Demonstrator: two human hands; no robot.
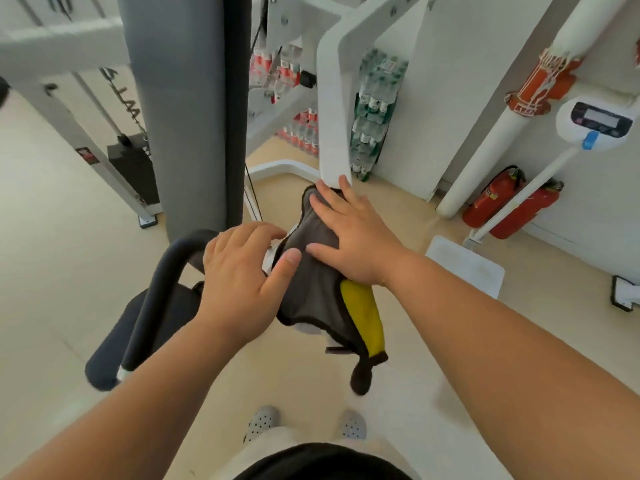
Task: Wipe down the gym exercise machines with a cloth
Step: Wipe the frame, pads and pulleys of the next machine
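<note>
A grey cloth [313, 292] with a dark border and a yellow underside is draped over the white arm [332, 109] of a gym machine, in the middle of the view. My right hand [349, 237] lies flat on top of the cloth, fingers straight, pressing it against the arm. My left hand [242, 275] holds the cloth's left edge, thumb on top and fingers curled round the side. The cloth's lower corner hangs loose below the arm.
A grey upright back pad [187, 109] and a black curved handle [162, 282] stand at left, with a weight stack [130, 168] behind. Stacked water bottles [374, 109] lie beyond. Two red fire extinguishers [509, 206] and a white scale [465, 263] are at right.
</note>
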